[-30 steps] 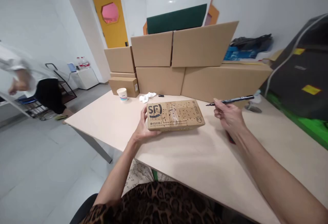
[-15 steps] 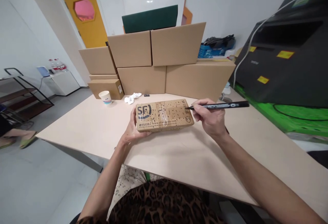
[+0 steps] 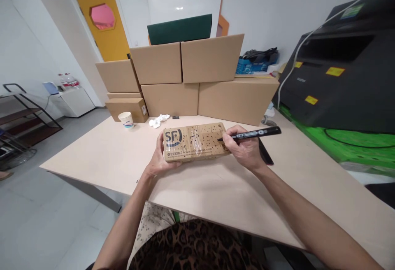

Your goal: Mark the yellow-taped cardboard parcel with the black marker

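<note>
From my remote seat I see the right hand [image 3: 243, 148] right of centre, fingers pinched round a black marker [image 3: 261, 133]; its tip points left onto the speckled top of the small carton [image 3: 196, 140] at the frame's centre, and I can't be sure it touches. That hand covers the carton's right end and part of its printing. The forearm slants in from the lower right corner, wrist low. The left hand [image 3: 159, 161] clasps the carton's left end, thumb along the near side; its other fingers are mostly hidden, and I can't tell whether the underside rests on the table [image 3: 101, 154]. Behind the right wrist, a dark flat object [image 3: 266, 152] is partly covered, so I can't identify it. Beyond, upper centre, stand stacked boxes [image 3: 168, 99]; a dark machine [image 3: 348, 68] is cut off at the right edge.
</note>
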Tool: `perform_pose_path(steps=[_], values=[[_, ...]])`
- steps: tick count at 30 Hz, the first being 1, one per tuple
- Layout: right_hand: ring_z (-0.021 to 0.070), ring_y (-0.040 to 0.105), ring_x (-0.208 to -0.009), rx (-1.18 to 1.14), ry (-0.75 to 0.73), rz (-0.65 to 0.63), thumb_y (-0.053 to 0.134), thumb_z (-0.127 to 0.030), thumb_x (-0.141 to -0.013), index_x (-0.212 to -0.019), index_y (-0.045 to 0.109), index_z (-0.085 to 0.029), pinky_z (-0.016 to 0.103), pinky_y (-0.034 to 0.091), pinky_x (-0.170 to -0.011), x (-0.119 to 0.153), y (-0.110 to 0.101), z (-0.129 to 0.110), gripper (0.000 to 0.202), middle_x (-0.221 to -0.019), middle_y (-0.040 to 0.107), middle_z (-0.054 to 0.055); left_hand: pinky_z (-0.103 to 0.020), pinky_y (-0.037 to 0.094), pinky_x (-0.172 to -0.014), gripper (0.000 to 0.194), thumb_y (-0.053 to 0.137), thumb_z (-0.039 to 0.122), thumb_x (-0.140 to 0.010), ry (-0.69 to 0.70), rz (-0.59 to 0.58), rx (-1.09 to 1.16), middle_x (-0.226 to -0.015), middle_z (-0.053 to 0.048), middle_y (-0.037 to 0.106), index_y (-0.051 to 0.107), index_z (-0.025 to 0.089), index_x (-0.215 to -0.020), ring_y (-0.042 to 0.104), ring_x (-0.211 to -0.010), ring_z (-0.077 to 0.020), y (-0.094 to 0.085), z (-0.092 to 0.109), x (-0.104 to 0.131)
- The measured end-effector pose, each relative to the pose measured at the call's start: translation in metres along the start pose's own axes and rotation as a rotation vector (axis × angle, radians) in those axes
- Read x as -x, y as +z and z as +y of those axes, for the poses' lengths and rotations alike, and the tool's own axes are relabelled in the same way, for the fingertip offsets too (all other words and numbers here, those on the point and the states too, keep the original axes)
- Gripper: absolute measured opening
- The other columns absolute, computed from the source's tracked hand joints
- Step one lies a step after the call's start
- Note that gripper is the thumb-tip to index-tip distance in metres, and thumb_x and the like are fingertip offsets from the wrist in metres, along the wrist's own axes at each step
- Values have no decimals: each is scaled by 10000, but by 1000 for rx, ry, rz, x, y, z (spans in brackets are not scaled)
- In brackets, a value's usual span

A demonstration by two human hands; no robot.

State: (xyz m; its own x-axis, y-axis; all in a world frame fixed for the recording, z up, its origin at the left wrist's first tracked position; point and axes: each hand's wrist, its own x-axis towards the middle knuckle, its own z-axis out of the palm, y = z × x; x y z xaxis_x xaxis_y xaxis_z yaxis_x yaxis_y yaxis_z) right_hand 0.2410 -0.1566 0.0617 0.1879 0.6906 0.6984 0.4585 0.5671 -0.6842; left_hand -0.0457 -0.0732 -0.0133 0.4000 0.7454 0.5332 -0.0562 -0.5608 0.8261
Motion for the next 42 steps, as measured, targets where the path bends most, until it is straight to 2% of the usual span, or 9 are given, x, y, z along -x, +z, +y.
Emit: perform_pose_path(steps=[3, 8, 13, 18, 23, 28, 33, 38, 42], values=[[115, 437, -499, -33, -20, 41, 631, -316, -835, -674, 548, -249, 250, 363, -484, 1, 2, -1, 194, -589, 513, -46, -636, 423, -1174, 1312, 985, 453, -554, -6, 6, -3, -1521, -165, 464, 205, 306, -1598, 500, -1397, -415, 1, -1, 1], [116, 450, -503, 33, 2, -90, 656, -310, -830, -670, 554, -246, 251, 366, -497, -1, 0, 0, 200, -573, 522, -49, -626, 444, -1158, 1318, 978, 469, -552, -9, 17, -7, -1509, -156, 479, 194, 318, -1602, 515, -1382, -411, 1, -4, 1], [122, 451, -487, -15, -24, 4, 636, -336, -861, -685, 545, -257, 254, 371, -485, -4, 3, -1, 213, -558, 507, -50, -632, 425, -1174, 1302, 983, 459, -545, 8, 23, -4, -1534, -155, 458, 227, 322, -1596, 504, -1391, -409, 1, -6, 2], [127, 449, -497, 23, -4, -74, 653, -365, -865, -683, 539, -260, 249, 365, -478, -8, 8, -1, 240, -551, 504, -48, -639, 437, -1162, 1308, 986, 454, -541, -5, 28, -4, -1535, -159, 454, 234, 322, -1602, 513, -1380, -415, 1, -5, 2], [124, 455, -534, -24, 5, 15, 637, -363, -881, -688, 555, -249, 253, 384, -523, -11, 6, 2, 238, -588, 506, -46, -636, 462, -1142, 1291, 983, 434, -546, 3, 15, -17, -1513, -162, 473, 240, 318, -1596, 527, -1365, -416, 1, -3, 1], [122, 437, -532, -25, 36, -69, 667, -406, -873, -699, 567, -244, 258, 378, -537, -14, 8, 4, 259, -582, 492, -52, -633, 454, -1149, 1295, 983, 439, -546, -3, 21, -11, -1495, -163, 493, 233, 312, -1595, 528, -1366, -410, 1, -3, 2], [128, 444, -543, -44, 49, 33, 672, -446, -877, -675, 530, -249, 257, 377, -536, -16, 8, 9, 316, -585, 492, -47, -629, 425, -1172, 1308, 989, 462, -534, -1, 22, -4, -1520, -155, 476, 235, 326, -1595, 503, -1396, -414, 1, -5, 2], [124, 445, -539, 9, 36, -33, 666, -402, -867, -677, 532, -245, 260, 367, -536, -19, 6, 9, 280, -586, 503, -48, -631, 417, -1180, 1302, 988, 461, -537, 1, 26, 2, -1505, -158, 485, 238, 320, -1591, 494, -1405, -415, 1, -5, 2], [125, 455, -550, -2, 14, -10, 656, -384, -872, -682, 532, -242, 266, 380, -558, -20, 5, 7, 268, -599, 519, -46, -635, 413, -1180, 1296, 983, 463, -548, -2, 17, -5, -1521, -166, 466, 224, 313, -1588, 500, -1398, -414, 1, -4, 2]])
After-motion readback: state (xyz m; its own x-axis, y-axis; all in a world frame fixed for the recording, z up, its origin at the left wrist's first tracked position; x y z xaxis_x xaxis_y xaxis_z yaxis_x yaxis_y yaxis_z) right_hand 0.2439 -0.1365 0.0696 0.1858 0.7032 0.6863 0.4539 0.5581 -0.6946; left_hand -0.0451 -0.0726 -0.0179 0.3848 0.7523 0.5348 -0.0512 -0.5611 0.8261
